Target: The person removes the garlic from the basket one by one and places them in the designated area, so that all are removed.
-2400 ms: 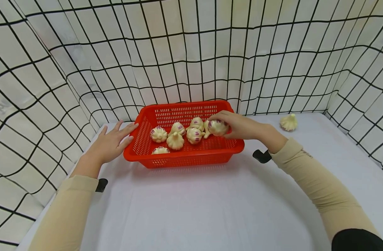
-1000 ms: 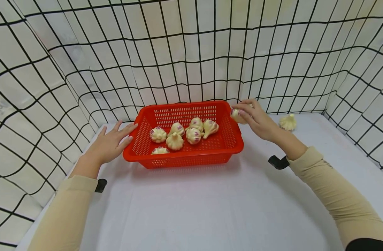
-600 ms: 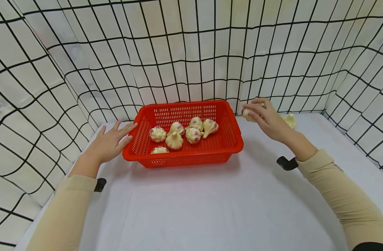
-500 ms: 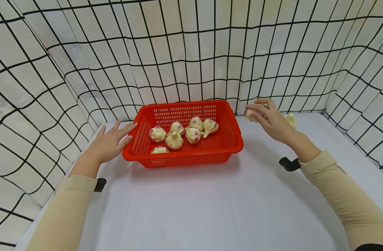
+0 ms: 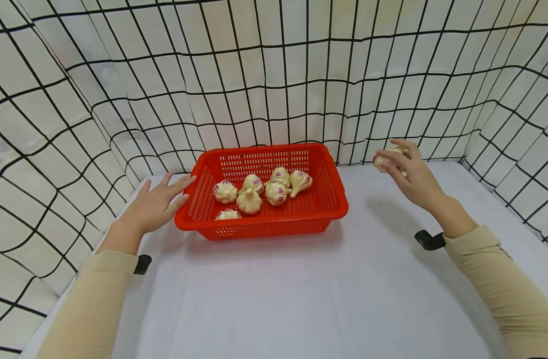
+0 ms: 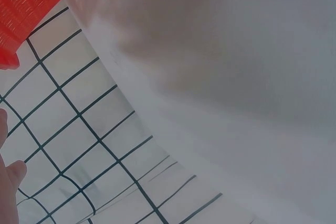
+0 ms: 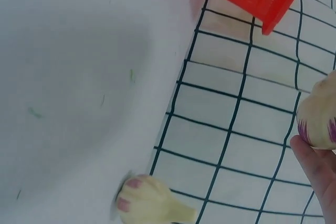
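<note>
My right hand (image 5: 415,177) grips a garlic bulb (image 5: 381,162) between thumb and fingers, held above the table to the right of the red basket (image 5: 265,222). Purple streaks mark this garlic bulb (image 7: 318,111) in the right wrist view. My left hand (image 5: 154,204) lies flat with fingers spread, its fingertips at the basket's left rim. Inside the basket lie several more garlic bulbs (image 5: 249,201), cream with purple patches. Another garlic bulb (image 7: 147,201) rests on the table in the right wrist view; my right hand hides most or all of it from the head view.
A white cloth-covered table (image 5: 265,299) bears the basket. White walls with black netting (image 5: 274,80) rise at the back and on both sides. The basket (image 6: 29,3) also shows at a corner of the left wrist view.
My right hand has lifted a garlic bulb out of the basket's right end and carried it rightward, past the rim. My left hand stays at the left rim.
</note>
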{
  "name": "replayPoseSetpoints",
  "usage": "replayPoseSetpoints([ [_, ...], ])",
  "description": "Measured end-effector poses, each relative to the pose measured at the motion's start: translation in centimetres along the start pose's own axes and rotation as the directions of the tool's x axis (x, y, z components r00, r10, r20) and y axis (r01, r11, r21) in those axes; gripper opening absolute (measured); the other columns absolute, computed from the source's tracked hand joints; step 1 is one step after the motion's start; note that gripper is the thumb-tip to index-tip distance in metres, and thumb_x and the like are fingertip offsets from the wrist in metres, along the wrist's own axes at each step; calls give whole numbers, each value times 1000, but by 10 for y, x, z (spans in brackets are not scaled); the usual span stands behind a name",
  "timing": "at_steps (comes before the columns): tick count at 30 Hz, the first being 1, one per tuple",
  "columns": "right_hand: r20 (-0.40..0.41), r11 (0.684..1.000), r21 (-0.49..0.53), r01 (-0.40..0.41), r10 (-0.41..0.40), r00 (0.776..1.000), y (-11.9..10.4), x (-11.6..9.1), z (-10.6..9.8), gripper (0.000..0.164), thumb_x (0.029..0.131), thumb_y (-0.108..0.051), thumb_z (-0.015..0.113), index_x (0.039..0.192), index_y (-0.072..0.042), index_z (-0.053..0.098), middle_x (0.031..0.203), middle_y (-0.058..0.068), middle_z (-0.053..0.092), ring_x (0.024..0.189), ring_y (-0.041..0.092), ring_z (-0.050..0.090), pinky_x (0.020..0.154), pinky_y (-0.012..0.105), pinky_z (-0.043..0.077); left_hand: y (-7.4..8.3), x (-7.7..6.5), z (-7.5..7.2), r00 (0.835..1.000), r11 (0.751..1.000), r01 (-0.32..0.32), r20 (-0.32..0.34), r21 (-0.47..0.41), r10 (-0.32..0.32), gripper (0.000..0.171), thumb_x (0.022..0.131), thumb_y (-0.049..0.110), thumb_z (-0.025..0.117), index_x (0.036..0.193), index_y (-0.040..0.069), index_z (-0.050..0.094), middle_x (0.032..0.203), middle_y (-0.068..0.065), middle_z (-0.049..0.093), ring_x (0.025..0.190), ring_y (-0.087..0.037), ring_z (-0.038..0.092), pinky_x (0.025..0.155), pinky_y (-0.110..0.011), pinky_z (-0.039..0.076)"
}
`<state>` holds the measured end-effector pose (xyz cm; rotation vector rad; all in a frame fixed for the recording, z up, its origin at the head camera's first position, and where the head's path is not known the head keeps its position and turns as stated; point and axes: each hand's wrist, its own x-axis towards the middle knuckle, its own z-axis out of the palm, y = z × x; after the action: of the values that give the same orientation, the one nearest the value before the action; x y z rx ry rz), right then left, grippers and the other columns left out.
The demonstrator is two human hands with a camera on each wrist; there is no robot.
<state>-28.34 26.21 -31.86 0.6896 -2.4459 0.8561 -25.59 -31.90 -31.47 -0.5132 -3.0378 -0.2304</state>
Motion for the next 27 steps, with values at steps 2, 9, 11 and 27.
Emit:
replayPoseSetpoints([
  [2,-10,1000,-5,-12,12,1000,5,-3,-3,36,109,-17,53,141,-3,60,157,21,31,109,41,55,82,51,47,0,1,0,1000,1000,-2,1,1,2,66,108,55,32,163,19,29,165,-18,28,153,-47,9,117,-71,-4],
  [9,-14,999,-41,-13,13,1000,20,-12,-9,36,109,-17,51,141,-1,59,155,21,36,102,38,57,79,46,44,-1,1,0,1000,1000,13,20,-1,-13,68,108,56,33,164,19,27,165,-20,26,153,-47,7,117,-71,-6],
  [11,-21,998,-54,-21,20,1000,24,-15,-11,37,110,-19,51,142,-2,58,153,22,37,103,39,58,80,49,45,-1,1,0,1000,1000,12,21,-3,-11,68,108,56,33,164,19,27,165,-20,26,153,-47,6,117,-71,-6],
  [27,-87,981,-142,-133,121,989,55,-41,-36,38,110,-21,50,142,-2,58,152,23,37,92,32,54,70,20,35,-1,1,0,1000,1000,4,11,-1,-4,66,108,55,32,163,19,28,165,-18,27,154,-46,7,117,-71,-4],
])
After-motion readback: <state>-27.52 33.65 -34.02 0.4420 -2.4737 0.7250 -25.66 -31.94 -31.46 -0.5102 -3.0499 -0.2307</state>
